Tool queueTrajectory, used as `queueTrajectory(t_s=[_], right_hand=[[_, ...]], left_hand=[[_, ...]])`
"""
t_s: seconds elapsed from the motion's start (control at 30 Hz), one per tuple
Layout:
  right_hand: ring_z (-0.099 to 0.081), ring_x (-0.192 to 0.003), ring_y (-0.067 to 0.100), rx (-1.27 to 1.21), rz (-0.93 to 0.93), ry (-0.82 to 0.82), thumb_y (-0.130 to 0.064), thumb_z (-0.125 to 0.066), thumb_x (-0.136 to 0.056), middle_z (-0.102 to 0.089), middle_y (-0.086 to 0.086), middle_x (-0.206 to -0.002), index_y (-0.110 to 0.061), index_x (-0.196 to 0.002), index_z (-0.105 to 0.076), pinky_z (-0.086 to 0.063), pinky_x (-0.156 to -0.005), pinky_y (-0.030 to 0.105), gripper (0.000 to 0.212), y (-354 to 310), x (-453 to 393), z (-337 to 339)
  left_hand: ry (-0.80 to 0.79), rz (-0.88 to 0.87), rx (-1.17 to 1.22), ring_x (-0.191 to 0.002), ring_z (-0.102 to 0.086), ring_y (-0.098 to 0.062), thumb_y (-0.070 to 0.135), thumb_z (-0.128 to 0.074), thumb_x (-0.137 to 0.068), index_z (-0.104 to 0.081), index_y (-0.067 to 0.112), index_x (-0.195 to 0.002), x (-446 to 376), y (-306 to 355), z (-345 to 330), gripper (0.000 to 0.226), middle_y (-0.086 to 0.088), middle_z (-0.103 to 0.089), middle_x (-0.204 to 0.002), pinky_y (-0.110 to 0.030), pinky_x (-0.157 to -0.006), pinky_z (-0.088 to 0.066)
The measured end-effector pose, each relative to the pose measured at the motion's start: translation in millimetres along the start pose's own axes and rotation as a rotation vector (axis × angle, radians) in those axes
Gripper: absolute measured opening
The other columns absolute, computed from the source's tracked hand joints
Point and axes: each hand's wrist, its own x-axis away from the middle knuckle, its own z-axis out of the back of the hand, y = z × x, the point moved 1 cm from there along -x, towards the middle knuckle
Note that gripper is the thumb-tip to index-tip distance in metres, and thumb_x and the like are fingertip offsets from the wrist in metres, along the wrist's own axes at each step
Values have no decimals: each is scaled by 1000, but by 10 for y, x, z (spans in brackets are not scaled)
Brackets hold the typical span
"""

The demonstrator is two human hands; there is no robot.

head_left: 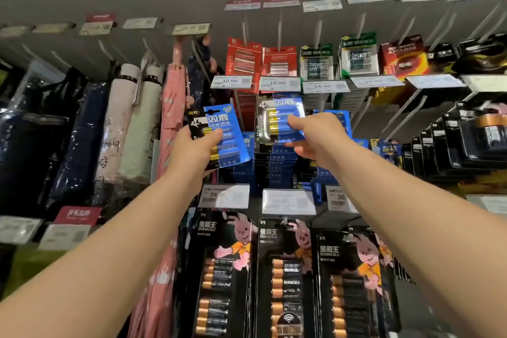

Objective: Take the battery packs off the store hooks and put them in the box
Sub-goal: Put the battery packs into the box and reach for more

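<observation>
My left hand grips a blue battery pack by its lower left edge, thumb across its front, held free in front of the display and tilted. My right hand pinches a second blue battery pack at the front of a hook, thumb on its face and fingers underneath. Behind and below it hang more blue packs stacked on the same hook. The box is not in view.
Red packs and green packs hang on the row above, black packs at right, black Duracell packs below. Folded umbrellas hang at left. Price tags jut out on hook ends.
</observation>
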Motion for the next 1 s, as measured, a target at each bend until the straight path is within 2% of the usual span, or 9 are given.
queueTrajectory(t_s=[0.2,0.37,0.5,0.6,0.7,0.77,0.83,0.9,1.0], right_hand=[[-68,-70,21,-8,-21,97,-17,-65,-92,-45,9,-131,-4,-131,-51,-42,-35,17,44,32,-65,-139],[-67,-71,23,28,-52,110,-16,-64,-92,-44,11,-138,-5,-127,-55,-50,-40,21,38,63,-61,-194],[-67,-85,31,45,-93,73,-17,-66,-92,-39,8,-115,-2,-125,-56,-57,-49,27,38,131,-44,-233],[-65,-67,26,177,-90,86,-30,-67,-91,-52,8,-102,-4,-117,-60,-60,-60,34,37,211,-56,-173],[-51,-53,24,515,29,179,-41,-61,-89,-50,5,-64,-6,-86,-56,-48,-52,29,35,201,5,-19],[-44,-55,23,646,176,216,-45,-57,-91,-41,6,-61,-12,-71,-41,-41,-53,29,41,161,84,55],[-51,-55,21,567,226,126,-45,-56,-93,-51,5,-70,-12,-78,-48,-44,-52,26,37,129,178,51],[-62,-68,15,388,139,-60,-46,-60,-91,-63,2,-90,-12,-105,-58,-48,-52,25,36,117,281,-35],[-67,-84,19,281,119,-216,-40,-65,-90,-62,-4,-99,-20,-102,-59,-52,-60,31,25,129,324,-151]], left_hand=[[-80,-27,-4,-89,-69,-18,14,-64,-95,-59,19,-113,-221,-5,108,19,-2,-70,-106,-35,-76,-58],[-153,-55,-22,-89,-70,-18,16,-66,-93,-61,23,-104,-297,8,152,14,0,-71,-102,-36,-75,-56],[-190,-44,-23,-94,-71,-21,23,-72,-88,-57,14,-125,-289,-20,102,41,-5,-71,-113,-38,-75,-58],[-217,-37,-49,-97,-71,-23,28,-75,-85,-58,15,-124,-226,-36,30,44,-5,-71,-115,-41,-79,-59],[-214,-53,-39,-100,-71,-24,35,-77,-79,-60,17,-123,-163,2,-42,51,-4,-71,-116,-48,-88,-58],[-215,-69,-35,-104,-69,-24,39,-78,-76,-59,17,-125,-163,4,-91,57,-3,-71,-117,-50,-93,-55],[-221,-105,-34,-104,-68,-24,31,-72,-87,-61,15,-121,-134,19,-164,38,-3,-71,-114,-51,-97,-52],[-220,-134,-43,-103,-68,-23,28,-69,-90,-62,14,-120,-117,24,-250,34,-3,-71,-113,-51,-97,-52],[-226,-154,-100,-114,-63,-22,49,-71,-76,-55,17,-133,-37,63,-401,67,-2,-65,-127,-48,-100,-50]])
